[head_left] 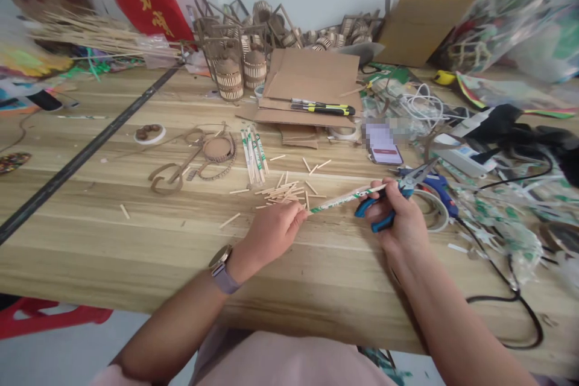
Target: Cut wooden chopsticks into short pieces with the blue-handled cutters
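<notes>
My left hand (275,230) is closed in a pinch on the near end of a paper-wrapped chopstick (346,198), white with green print. My right hand (398,215) grips blue-handled pliers (409,184) and also holds the far end of the same wrapped chopstick between its fingertips. The pliers' jaws point up and to the right, away from the stick. Just beyond my left hand lies a heap of short cut wooden sticks (284,190). A bundle of wrapped chopsticks (254,155) lies further back on the wooden table (136,241).
A phone (383,146) lies behind my right hand. Utility knives (323,108) rest on flat cardboard (312,81). Cardboard lantern models (237,72) stand at the back. Cables, a power strip (459,154) and plastic wrappers crowd the right side. Cardboard rings (217,151) lie left of centre.
</notes>
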A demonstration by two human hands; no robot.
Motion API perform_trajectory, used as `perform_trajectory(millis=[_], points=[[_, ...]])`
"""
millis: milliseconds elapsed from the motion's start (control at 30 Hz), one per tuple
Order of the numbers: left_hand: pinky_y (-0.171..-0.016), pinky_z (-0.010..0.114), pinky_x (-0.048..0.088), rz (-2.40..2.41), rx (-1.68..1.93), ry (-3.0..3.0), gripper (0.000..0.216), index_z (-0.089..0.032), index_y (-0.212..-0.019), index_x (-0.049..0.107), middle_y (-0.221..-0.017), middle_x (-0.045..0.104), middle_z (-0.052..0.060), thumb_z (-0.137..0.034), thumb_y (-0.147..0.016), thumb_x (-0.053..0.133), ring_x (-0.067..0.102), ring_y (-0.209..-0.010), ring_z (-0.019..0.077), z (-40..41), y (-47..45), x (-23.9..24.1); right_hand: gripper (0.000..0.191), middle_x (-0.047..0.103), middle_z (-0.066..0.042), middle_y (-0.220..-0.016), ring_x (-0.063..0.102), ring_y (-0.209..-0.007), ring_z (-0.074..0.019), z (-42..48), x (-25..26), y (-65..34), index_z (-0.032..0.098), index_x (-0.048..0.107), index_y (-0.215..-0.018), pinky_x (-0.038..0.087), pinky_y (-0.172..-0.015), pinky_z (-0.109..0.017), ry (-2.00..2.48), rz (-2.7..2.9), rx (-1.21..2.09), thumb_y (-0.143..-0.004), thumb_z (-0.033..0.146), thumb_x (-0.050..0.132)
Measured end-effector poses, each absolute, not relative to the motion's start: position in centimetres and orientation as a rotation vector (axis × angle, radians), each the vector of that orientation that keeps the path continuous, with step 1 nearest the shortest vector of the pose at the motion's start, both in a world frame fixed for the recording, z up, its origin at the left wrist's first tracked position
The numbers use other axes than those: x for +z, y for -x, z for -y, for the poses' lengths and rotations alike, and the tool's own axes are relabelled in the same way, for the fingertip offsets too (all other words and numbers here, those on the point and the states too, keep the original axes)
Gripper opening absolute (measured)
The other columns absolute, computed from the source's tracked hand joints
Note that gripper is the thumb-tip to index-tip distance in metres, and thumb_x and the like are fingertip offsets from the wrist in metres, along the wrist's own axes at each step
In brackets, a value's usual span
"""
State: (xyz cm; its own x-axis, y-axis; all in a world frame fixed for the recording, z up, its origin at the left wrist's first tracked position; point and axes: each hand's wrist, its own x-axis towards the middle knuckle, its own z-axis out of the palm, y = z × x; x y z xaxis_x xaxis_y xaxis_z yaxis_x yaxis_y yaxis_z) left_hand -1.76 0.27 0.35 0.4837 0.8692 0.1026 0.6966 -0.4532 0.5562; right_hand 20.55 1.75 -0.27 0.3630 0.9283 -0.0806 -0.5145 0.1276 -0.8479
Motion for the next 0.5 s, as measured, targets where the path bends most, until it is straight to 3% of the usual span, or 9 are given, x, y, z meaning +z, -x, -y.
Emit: perform_trajectory(millis=[267, 500], points=[[-0.068, 0.026, 0.044, -1.264, 0.473, -2.299, 0.024, -0.018, -0.088, 0.056, -0.080, 0.068, 0.004, -0.023, -0.100, 0.036, 0.065, -0.078, 0.0177, 0.3, 0.8, -0.3, 0.043, 0.064, 0.005, -0.071, 0.053, -0.055, -0.0064, -1.4, -0.3, -20.0, 0.021, 0.061, -0.077, 0.039, -0.041, -0.014, 1.065, 0.587, 1.038, -0.054, 0.045, 0.088], [-0.070, 0.027, 0.045, -1.236, 0.478, -2.243, 0.026, -0.018, -0.091, 0.057, -0.083, 0.069, 0.006, -0.025, -0.101, 0.034, 0.065, -0.080, 0.0194, 1.6, -0.3, -0.6, 0.035, 0.063, 0.002, -0.063, 0.057, -0.056, -0.0124, 1.5, -2.2, -15.8, 0.019, 0.065, -0.074, 0.048, -0.049, -0.022, 1.155, 0.780, 1.212, -0.066, 0.048, 0.082]])
